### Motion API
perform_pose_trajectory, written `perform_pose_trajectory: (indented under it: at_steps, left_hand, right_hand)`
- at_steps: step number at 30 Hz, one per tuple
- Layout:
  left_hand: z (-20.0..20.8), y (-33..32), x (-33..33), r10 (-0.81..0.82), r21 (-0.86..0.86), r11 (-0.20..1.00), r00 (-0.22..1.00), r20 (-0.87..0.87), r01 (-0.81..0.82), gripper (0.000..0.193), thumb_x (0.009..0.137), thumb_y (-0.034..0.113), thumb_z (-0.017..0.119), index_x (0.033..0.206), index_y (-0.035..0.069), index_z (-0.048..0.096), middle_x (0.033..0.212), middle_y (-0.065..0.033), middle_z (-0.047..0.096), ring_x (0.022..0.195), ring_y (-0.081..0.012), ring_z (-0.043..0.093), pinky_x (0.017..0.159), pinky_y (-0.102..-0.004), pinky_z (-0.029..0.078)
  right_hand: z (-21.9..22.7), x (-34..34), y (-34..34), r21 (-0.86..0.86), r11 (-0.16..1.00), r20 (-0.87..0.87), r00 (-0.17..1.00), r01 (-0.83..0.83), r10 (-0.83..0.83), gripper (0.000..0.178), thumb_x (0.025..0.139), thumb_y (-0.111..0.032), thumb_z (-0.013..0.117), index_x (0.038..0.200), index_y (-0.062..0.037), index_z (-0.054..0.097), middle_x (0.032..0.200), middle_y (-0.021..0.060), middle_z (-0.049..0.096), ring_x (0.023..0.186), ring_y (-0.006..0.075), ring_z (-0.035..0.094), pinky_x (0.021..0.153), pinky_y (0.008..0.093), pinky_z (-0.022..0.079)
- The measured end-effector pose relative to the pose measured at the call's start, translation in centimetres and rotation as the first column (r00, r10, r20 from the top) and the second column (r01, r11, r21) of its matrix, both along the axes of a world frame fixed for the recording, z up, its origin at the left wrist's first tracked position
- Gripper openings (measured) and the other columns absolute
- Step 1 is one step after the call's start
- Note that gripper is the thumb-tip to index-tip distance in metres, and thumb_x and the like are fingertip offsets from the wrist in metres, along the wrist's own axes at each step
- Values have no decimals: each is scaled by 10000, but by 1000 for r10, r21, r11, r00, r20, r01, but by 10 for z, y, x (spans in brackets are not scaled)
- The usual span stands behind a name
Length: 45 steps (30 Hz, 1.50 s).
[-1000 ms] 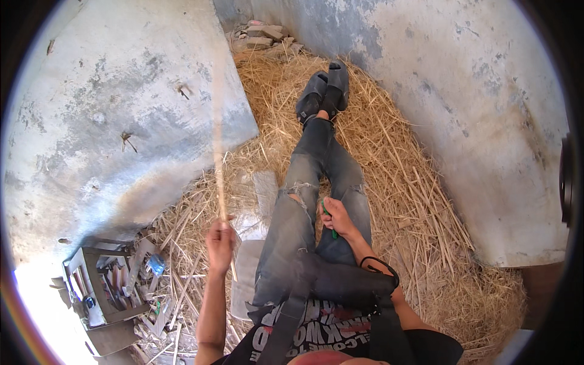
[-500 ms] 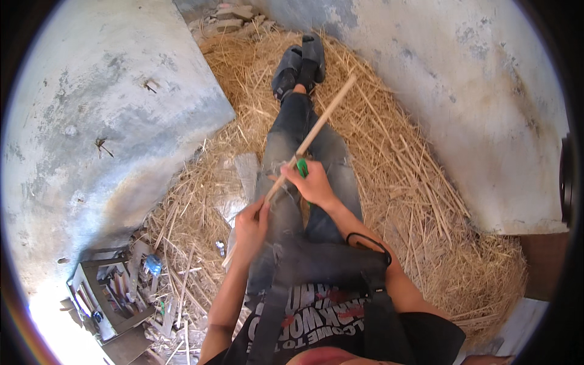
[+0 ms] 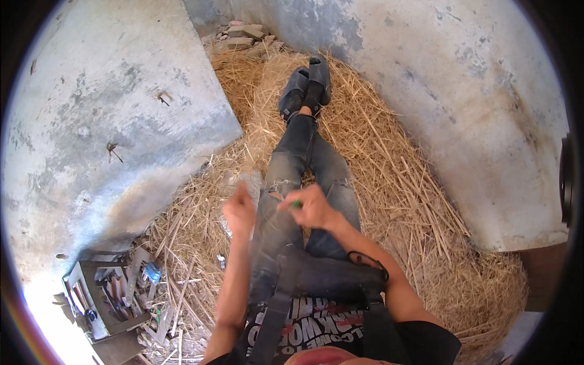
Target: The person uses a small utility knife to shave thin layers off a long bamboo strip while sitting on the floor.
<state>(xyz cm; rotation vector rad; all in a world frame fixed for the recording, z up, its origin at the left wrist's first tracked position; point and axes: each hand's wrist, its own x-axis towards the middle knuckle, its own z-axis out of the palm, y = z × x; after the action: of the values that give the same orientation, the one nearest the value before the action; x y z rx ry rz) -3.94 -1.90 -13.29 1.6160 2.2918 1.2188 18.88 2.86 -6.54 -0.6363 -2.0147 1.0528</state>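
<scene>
Straw (image 3: 407,188) covers the floor between two pale, stained walls (image 3: 73,201); we proceed from left to right. Well to the left of the left hand (image 3: 239,213), we count two dark, spiky projections (image 3: 114,152) on the wall. Nearer the body, lower left of this hand, is one open box-like frame (image 3: 131,319) containing mixed small items; one crumpled blue object (image 3: 152,272) lies just beside it.

We observe the left hand raised, its fingers curled; motion blur prevents us from telling whether it grips anything. Beyond both hands, we count two dark shoes (image 3: 319,79), at the ends of two legs (image 3: 331,182) in torn trousers.

Apart from the left hand and to its right, the right hand (image 3: 313,208) is closed around one green object (image 3: 296,204). Its visible part is at the fist's left side, facing the left hand; the fingers hide the remainder, so we cannot determine its long axis precisely. One black cord (image 3: 368,258) encircles the forearm behind the right hand.
</scene>
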Motion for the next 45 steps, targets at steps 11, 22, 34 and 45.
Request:
perform_pose_trajectory:
  at_steps: [11, 22, 34, 45]
  left_hand:
    - [100, -27, -49, -123, -55, 984, 865, 487, 171, 340, 1062, 247, 633, 1264, -9, 727, 657, 16, 563, 601, -44, 465, 523, -256, 349]
    - [22, -90, 1, -94, -371, 865, 836, 540, 337, 365, 997, 291, 705, 1187, -18, 744, 731, -87, 674, 689, -103, 595, 634, -308, 481]
    - [27, -89, 28, -96, -437, 855, 914, 393, 278, 331, 988, 309, 675, 1134, 26, 766, 880, -271, 727, 856, -429, 733, 733, -436, 559]
    - [19, -74, 42, -182, -310, 885, 872, 455, 346, 279, 1003, 260, 661, 1096, 18, 761, 792, -249, 704, 722, -375, 719, 667, -434, 522]
  right_hand:
    - [-47, 51, 10, -584, 699, -223, 746, 413, -627, 275, 1052, -268, 629, 952, -38, 741, 667, -9, 599, 537, 39, 495, 483, 234, 366]
    - [-56, 39, -14, -351, 797, 335, 861, 491, -383, 578, 1103, -472, 436, 858, 8, 646, 647, 119, 585, 623, 241, 579, 624, 390, 452]
    - [-89, 0, -14, -344, 809, 453, 838, 477, -302, 555, 1106, -445, 425, 1041, 24, 714, 828, 279, 685, 860, 497, 670, 754, 525, 508]
    - [-100, 7, -25, -438, 877, 364, 931, 197, -27, 623, 1101, -503, 421, 844, 18, 646, 650, 200, 592, 630, 350, 608, 609, 454, 469]
